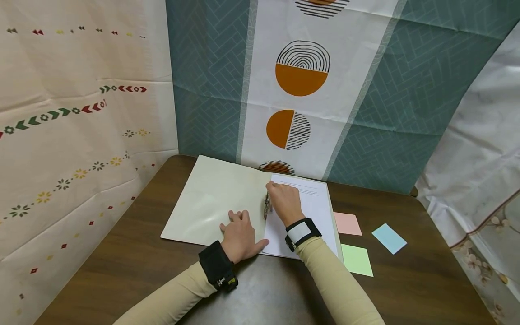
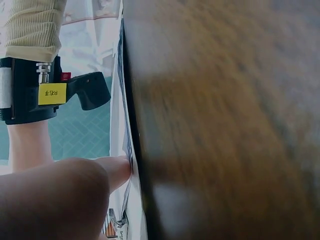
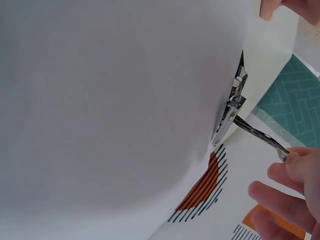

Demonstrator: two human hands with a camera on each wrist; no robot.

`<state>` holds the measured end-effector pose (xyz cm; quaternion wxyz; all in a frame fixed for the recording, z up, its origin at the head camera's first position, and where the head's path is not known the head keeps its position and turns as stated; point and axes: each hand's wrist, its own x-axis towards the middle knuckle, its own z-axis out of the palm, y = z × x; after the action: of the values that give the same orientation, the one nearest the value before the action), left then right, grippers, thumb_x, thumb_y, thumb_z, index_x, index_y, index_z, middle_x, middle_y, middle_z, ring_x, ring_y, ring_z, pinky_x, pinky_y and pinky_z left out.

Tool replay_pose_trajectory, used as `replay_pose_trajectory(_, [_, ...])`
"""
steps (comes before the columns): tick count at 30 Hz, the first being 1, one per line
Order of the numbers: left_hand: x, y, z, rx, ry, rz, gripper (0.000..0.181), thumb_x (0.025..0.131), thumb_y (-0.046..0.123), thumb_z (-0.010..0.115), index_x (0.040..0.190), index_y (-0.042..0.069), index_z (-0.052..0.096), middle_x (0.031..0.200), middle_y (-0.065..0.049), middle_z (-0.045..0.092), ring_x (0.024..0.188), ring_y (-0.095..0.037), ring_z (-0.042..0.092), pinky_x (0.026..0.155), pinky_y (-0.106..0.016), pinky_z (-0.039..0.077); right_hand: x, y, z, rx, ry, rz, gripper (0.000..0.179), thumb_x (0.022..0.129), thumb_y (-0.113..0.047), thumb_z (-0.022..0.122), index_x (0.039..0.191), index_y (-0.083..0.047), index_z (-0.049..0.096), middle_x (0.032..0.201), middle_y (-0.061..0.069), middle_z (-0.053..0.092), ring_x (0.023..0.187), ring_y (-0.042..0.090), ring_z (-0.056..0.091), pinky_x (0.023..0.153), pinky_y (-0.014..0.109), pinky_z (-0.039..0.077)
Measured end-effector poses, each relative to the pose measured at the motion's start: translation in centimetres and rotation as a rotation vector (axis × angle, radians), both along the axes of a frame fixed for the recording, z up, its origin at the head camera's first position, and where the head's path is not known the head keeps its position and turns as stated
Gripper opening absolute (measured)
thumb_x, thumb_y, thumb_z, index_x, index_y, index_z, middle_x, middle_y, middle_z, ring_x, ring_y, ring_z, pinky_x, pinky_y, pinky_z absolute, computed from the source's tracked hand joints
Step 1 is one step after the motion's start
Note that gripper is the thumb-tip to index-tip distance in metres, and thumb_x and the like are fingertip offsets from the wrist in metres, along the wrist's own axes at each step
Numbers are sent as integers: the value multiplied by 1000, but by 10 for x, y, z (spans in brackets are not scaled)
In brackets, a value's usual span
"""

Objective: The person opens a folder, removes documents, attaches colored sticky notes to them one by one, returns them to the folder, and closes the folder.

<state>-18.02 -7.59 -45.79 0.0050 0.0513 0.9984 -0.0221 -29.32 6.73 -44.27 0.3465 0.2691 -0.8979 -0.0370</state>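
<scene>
An opened white folder lies on the table, with printed white paper stacked on its right half. A metal clip sits along the fold, at the paper's left edge. My right hand is over the top of that clip. In the right wrist view, the thumb and a finger pinch the end of the clip's raised metal lever. My left hand rests with spread fingers on the folder's lower edge near the fold, its thumb against the edge of the sheets.
Right of the folder lie a pink note, a green note and a blue note on the brown wooden table. Patterned cloth hangs behind the table and at both sides.
</scene>
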Motion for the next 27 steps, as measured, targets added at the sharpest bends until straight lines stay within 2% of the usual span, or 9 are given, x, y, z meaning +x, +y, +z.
replay_pose_trajectory(5, [1, 1, 0, 22, -10, 5, 87, 97, 80, 69, 107, -5, 86, 141, -28, 62, 144, -54, 62, 95, -67, 65, 2, 3, -2, 77, -12, -12, 24, 104, -7, 73, 125, -13, 84, 115, 1, 89, 49, 15, 61, 44, 32, 48])
replay_pose_trajectory(7, [0, 1, 1, 25, -8, 5, 87, 96, 80, 69, 109, -5, 85, 141, -28, 62, 144, -54, 62, 95, -67, 65, 3, 4, -2, 88, -20, -12, 27, 105, -8, 73, 129, -12, 82, 119, 0, 88, 50, 16, 64, 45, 32, 49])
replay_pose_trajectory(14, [0, 0, 0, 23, -17, -2, 85, 98, 79, 68, 108, -3, 86, 143, -28, 60, 147, -55, 61, 97, -68, 65, 4, 5, 2, 58, -48, 19, 26, 104, -8, 75, 128, -12, 82, 85, 3, 85, 49, 16, 61, 43, 30, 41])
replay_pose_trajectory(17, [-1, 0, -1, 28, -19, 0, 86, 98, 79, 68, 108, -4, 85, 142, -28, 60, 145, -55, 60, 96, -68, 64, 3, 4, 6, 27, -153, 23, 21, 103, -8, 74, 123, -8, 80, 67, 5, 73, 48, 18, 58, 42, 31, 36])
replay_pose_trajectory(19, [-2, 0, -2, 34, -24, 6, 88, 97, 80, 68, 112, -6, 84, 142, -28, 60, 145, -54, 60, 96, -69, 64, 0, 3, 8, -6, -248, 29, 21, 102, -9, 71, 122, -7, 77, 71, 8, 72, 53, 23, 63, 43, 34, 40])
replay_pose_trajectory(21, [-3, 0, -3, 45, -31, 13, 90, 97, 80, 68, 114, -7, 82, 141, -28, 60, 144, -54, 59, 96, -69, 64, -22, 8, -14, -17, -295, 30, 26, 105, -18, 62, 127, -9, 74, 87, 11, 79, 68, 26, 74, 47, 38, 46])
replay_pose_trajectory(23, [-4, 0, -3, 48, -36, 16, 90, 97, 80, 68, 115, -7, 83, 142, -28, 60, 144, -54, 59, 96, -69, 64, -30, 9, -17, -14, -388, 17, 38, 104, -20, 57, 137, -8, 71, 116, 16, 84, 100, 32, 83, 57, 46, 59])
replay_pose_trajectory(26, [-5, 0, -3, 42, -37, 12, 88, 97, 80, 68, 112, -5, 84, 142, -28, 60, 145, -55, 60, 96, -69, 64, -40, 11, -22, 16, -494, -23, 56, 107, -27, 47, 159, -12, 62, 156, 12, 72, 148, 37, 67, 82, 59, 67])
replay_pose_trajectory(27, [-5, 0, -3, 34, -35, 8, 87, 97, 81, 68, 110, -4, 85, 143, -28, 60, 145, -55, 60, 96, -69, 64, -32, 9, -9, 16, -558, -46, 59, 107, -26, 47, 163, -12, 58, 164, 12, 65, 159, 40, 57, 92, 64, 66])
